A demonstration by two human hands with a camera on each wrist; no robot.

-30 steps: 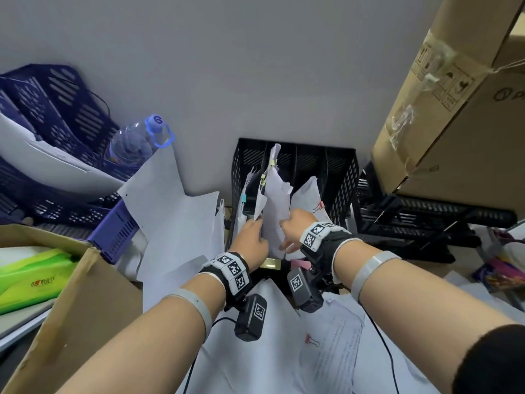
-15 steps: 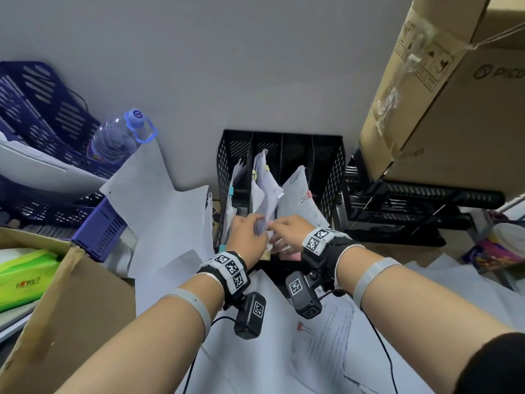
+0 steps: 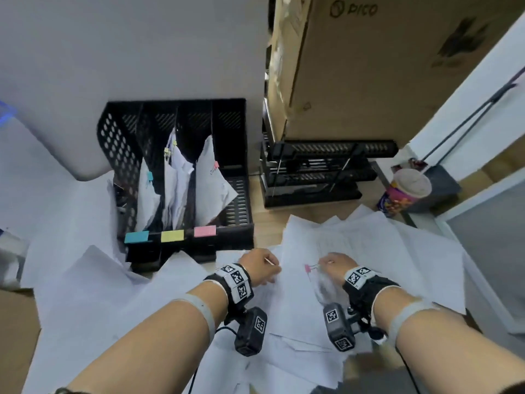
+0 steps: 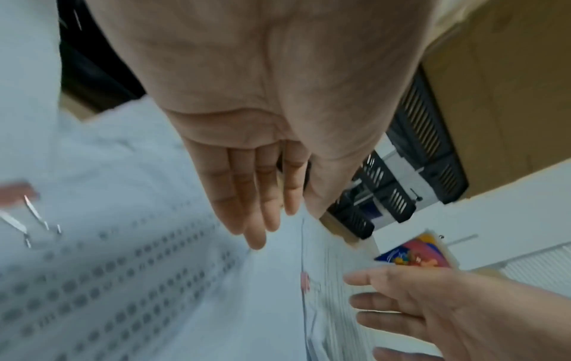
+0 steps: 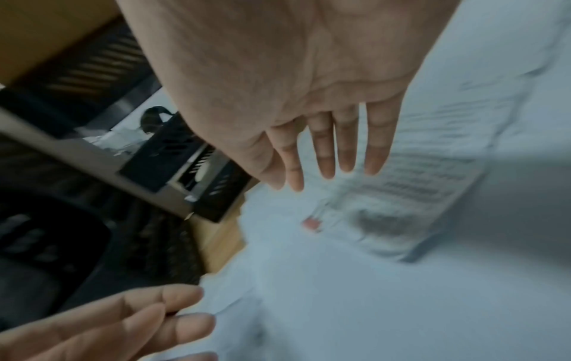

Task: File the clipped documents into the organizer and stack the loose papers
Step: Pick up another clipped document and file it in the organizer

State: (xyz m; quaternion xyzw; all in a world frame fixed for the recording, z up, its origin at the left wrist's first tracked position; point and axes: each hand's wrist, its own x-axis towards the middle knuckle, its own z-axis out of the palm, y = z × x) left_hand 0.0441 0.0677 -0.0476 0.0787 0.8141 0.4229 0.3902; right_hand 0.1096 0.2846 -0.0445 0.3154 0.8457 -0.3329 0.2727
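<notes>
The black organizer (image 3: 122, 155) stands against the wall with cyan, yellow and pink labels on its front. Clipped documents (image 3: 210, 183) stand in three of its slots. In front of it, loose papers (image 3: 383, 245) cover the desk. Among them lies a printed document with a pink clip (image 3: 308, 268), also seen as the pink clip (image 5: 312, 223). My left hand (image 3: 261, 268) hovers just left of that clip and my right hand (image 3: 335, 263) just right of it. Both hands hold nothing, and their fingers (image 4: 253, 215) (image 5: 324, 166) are straight. Another clipped printed sheet (image 4: 18, 193) lies below the left palm.
A large cardboard box (image 3: 397, 66) sits on black stacked trays (image 3: 312, 172) at the right of the organizer. A colourful cup (image 3: 403, 194) stands at the far right. More white sheets (image 3: 71, 280) lie to the left, and bare wood (image 3: 267, 223) shows between organizer and papers.
Both hands let go of the clipped document in the organizer's middle slots and came back down over the papers on the desk. The head view swung right and down.
</notes>
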